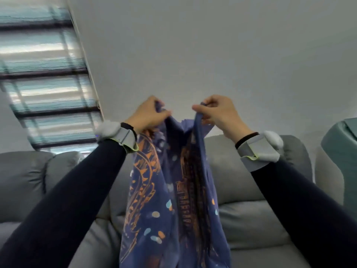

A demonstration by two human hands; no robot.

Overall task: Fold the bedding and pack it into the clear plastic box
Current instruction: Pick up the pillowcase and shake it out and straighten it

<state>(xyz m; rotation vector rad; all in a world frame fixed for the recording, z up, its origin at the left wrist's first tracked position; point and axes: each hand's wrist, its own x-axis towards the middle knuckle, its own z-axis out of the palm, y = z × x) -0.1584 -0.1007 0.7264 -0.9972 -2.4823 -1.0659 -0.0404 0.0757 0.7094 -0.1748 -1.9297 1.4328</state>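
Left hand point(148, 113) and right hand point(216, 113) pinch shut on the top edge of limp, light bedding point(170, 190), best gripped at corners.

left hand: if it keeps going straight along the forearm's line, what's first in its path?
Likely nothing near. The left hand, pinching the blue bedding, points up and away over the grey sofa; beyond it only the plain wall shows, though depth is unclear.
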